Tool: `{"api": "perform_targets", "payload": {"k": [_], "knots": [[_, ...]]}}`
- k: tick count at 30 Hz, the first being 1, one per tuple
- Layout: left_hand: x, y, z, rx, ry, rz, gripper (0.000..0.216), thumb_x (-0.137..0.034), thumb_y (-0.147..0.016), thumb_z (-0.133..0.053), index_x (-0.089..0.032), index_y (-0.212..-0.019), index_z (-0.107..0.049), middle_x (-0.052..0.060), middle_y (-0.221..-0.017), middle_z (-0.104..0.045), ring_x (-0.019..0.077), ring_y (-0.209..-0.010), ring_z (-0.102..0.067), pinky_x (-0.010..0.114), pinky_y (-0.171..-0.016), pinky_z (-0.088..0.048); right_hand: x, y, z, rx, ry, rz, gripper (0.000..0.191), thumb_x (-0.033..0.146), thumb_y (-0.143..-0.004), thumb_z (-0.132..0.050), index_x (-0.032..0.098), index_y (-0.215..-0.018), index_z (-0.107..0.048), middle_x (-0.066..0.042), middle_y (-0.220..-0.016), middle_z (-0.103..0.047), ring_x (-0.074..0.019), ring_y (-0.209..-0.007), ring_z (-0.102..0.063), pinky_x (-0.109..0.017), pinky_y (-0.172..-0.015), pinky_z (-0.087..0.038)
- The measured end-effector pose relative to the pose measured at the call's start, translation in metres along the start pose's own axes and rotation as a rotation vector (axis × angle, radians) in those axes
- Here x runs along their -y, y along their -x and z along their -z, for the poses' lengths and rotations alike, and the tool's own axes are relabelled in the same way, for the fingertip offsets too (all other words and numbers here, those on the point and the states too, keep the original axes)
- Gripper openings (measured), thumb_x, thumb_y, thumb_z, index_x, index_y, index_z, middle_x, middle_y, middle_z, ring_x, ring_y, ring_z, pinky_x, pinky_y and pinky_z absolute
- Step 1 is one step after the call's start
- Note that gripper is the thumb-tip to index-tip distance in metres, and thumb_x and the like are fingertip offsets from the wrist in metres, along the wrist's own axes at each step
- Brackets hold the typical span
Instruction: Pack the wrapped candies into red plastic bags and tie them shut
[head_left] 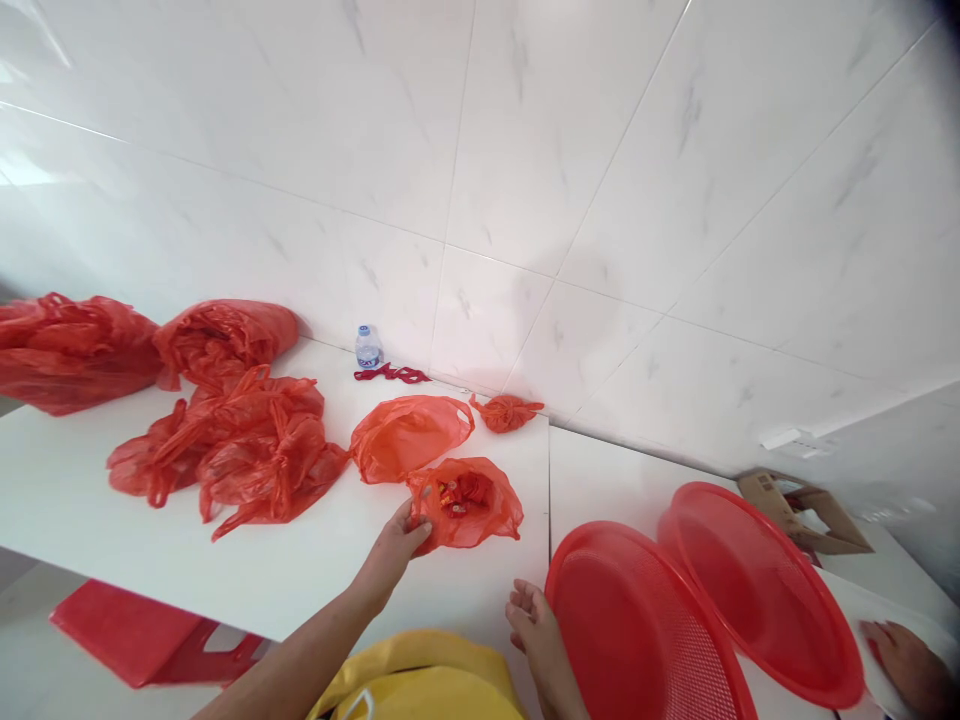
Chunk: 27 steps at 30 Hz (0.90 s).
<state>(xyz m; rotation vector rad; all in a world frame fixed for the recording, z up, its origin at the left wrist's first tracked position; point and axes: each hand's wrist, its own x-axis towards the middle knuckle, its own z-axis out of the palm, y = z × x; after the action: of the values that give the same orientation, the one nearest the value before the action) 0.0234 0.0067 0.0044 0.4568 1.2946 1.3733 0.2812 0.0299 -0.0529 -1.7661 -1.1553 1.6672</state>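
Note:
My left hand (409, 535) pinches the near left rim of an opened red plastic bag (495, 510) on the white table. Inside that bag lie several small red packets (463, 494), too small to name. Right behind it another red plastic bag (401, 435) stands with its mouth spread. My right hand (531, 612) hovers beside the rim of a red plastic basket (607, 610), its fingers loosely curled and apart, with nothing in them. To the left lies a pile of knotted, filled red bags (262, 450).
A small tied bag (508, 412), a water bottle (367, 347) and a dark red ribbon (394, 374) are near the wall. Another red basket (765, 590) and a cardboard box (806, 515) stand right. Another person's hand (911, 660) shows far right. A red stool (142, 630) sits below.

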Motion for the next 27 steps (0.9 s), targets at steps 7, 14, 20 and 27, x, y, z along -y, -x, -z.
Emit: {"api": "perform_targets", "payload": {"k": [7,14,20,27], "knots": [[0.008,0.0,-0.001,0.021,0.018,0.021,0.071,-0.036,-0.074,-0.071,-0.025,-0.14,-0.05,0.0,-0.085,-0.065,0.0158,-0.082,-0.062,0.034,-0.085,-0.049,0.017,-0.014,-0.01,-0.145,0.242,0.406,0.047,0.041,-0.07,-0.066,0.028,-0.115,-0.066,-0.008,-0.141,-0.053,-0.0325,-0.129,-0.049,-0.043,-0.099,-0.047],[-0.004,0.006,-0.001,-0.011,0.023,0.004,0.07,-0.035,-0.073,-0.072,-0.023,-0.139,-0.05,-0.001,-0.082,-0.063,0.0145,-0.078,-0.061,0.034,-0.085,-0.05,0.055,-0.051,-0.021,-0.057,0.413,0.501,0.06,0.028,-0.072,-0.063,0.024,-0.132,-0.059,-0.009,-0.147,-0.046,-0.033,-0.141,-0.036,-0.047,-0.114,-0.033],[-0.031,0.002,0.002,-0.051,0.024,-0.053,0.072,-0.037,-0.072,-0.072,-0.023,-0.139,-0.049,-0.001,-0.085,-0.063,0.0164,-0.082,-0.062,0.037,-0.09,-0.049,0.121,-0.021,-0.011,0.12,0.199,0.609,0.056,0.038,-0.083,-0.06,0.028,-0.138,-0.052,-0.005,-0.148,-0.047,-0.0254,-0.137,-0.042,-0.043,-0.115,-0.034],[-0.038,0.0,0.002,-0.078,0.003,-0.072,0.065,-0.033,-0.068,-0.072,-0.021,-0.13,-0.057,0.0,-0.085,-0.061,0.0168,-0.081,-0.061,0.038,-0.087,-0.05,0.131,-0.005,-0.004,0.147,0.031,0.462,0.062,0.052,-0.078,-0.068,0.023,-0.133,-0.058,-0.01,-0.137,-0.058,-0.0279,-0.125,-0.055,-0.045,-0.109,-0.042]]}}
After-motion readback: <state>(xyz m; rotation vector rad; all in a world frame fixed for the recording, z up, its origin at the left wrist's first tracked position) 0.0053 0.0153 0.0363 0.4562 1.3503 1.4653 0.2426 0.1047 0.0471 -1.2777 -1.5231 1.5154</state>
